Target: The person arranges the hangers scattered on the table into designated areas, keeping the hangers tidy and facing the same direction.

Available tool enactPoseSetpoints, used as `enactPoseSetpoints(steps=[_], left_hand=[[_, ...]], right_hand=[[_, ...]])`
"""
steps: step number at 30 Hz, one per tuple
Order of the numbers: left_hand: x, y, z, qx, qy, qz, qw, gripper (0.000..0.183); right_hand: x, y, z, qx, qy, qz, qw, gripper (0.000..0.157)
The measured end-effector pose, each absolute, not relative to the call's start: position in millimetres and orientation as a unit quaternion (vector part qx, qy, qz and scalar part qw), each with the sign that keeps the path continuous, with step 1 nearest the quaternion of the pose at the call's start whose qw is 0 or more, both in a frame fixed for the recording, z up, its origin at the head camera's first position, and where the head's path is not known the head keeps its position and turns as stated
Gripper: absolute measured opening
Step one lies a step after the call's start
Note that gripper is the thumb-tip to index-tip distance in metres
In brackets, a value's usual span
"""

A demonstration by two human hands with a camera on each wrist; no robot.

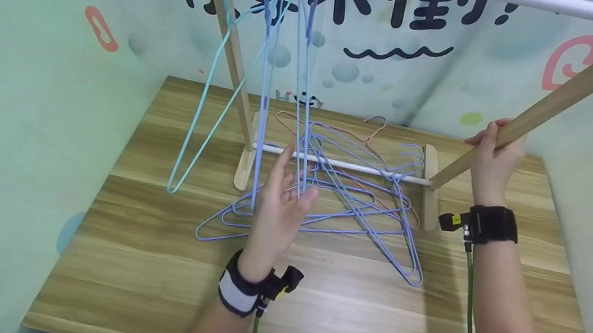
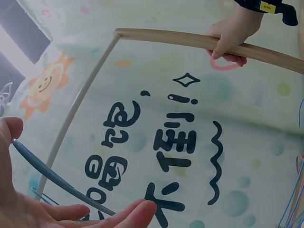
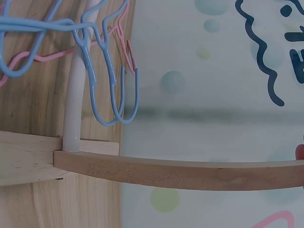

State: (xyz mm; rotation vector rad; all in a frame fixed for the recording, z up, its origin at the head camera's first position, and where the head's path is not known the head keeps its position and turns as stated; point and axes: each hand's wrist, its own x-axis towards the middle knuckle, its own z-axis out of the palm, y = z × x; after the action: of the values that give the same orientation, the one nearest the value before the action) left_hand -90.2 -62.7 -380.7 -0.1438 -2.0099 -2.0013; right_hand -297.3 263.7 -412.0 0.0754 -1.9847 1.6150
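Note:
My left hand point(image 1: 277, 209) is raised beside the hanging hangers, its fingers extended and spread. A blue hanger point(image 1: 306, 112) hangs from above, its lower end at the thumb. In the left wrist view that hanger's bar point(image 2: 57, 178) crosses between thumb and fingers, with the tip right at the thumb. My right hand point(image 1: 496, 161) grips the right wooden post point(image 1: 579, 81) of a clothes rack, low on its length. More blue hangers point(image 1: 261, 129) hang left of my left hand, and a light blue one point(image 1: 205, 94) hangs farthest left. Their hooks lie beyond the head view's top edge.
Several blue hangers point(image 1: 345, 232) lie tangled on the wooden table point(image 1: 151, 262), across the rack's lower white bar point(image 1: 341, 164). A pink hanger point(image 1: 369, 139) lies behind them. The rack's left post point(image 1: 234, 53) and upper white bar point(image 1: 560, 3) frame the space. Printed cloth walls surround the table.

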Motion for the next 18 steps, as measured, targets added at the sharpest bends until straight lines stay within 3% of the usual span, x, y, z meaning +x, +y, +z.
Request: enactPoseSetpoints(steps=[5, 18], left_hand=[[-84, -65, -392, -0.058, -0.727, -0.664, 0.162, 0.075], [-74, -80, -418, -0.086, -0.757, -0.636, 0.121, 0.088]], right_hand=[[-297, 263, -413, 0.029, -0.74, 0.606, 0.291, 0.021], [-297, 263, -412, 0.028, -0.744, 0.599, 0.293, 0.024]])
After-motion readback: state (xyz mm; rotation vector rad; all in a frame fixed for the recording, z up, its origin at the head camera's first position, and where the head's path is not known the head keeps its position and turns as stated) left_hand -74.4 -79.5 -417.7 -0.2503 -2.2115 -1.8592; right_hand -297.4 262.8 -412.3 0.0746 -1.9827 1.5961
